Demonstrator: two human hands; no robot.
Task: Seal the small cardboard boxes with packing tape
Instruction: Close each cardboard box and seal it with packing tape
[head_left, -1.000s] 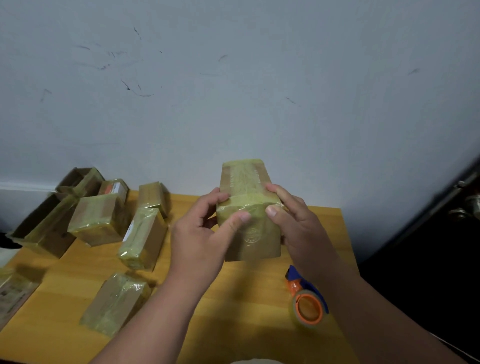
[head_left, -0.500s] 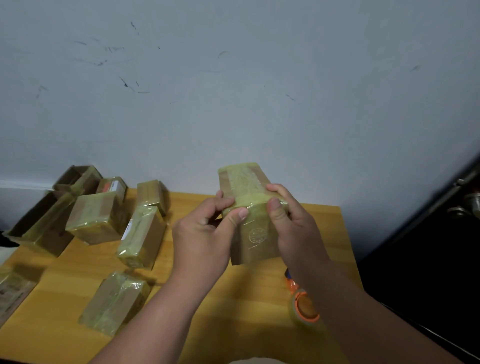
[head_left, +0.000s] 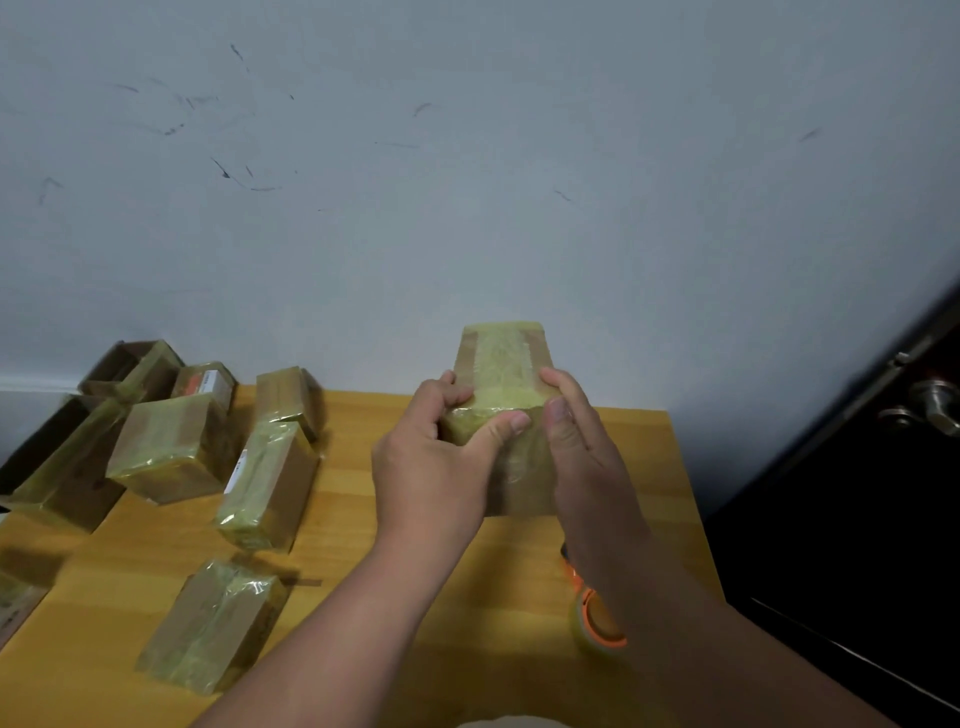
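Note:
A small cardboard box (head_left: 503, 364) wrapped in yellowish tape is held upright above the wooden table (head_left: 363, 519), near its far edge. My left hand (head_left: 436, 462) grips the box's left side, thumb pressed across the taped front. My right hand (head_left: 576, 447) holds the right side, thumb flat down the front face. The orange tape dispenser with its roll (head_left: 597, 618) lies on the table under my right forearm, partly hidden.
Several taped boxes (head_left: 171, 447) lie on the left half of the table, one (head_left: 213, 623) close to the near edge. Open brown cartons (head_left: 109, 364) sit at the far left. A wall stands right behind the table; a dark door with a handle (head_left: 935, 405) is at the right.
The box has tilted more upright and dropped slightly toward the table. My right thumb has slid down the front face, and both hands have closed in around the box.

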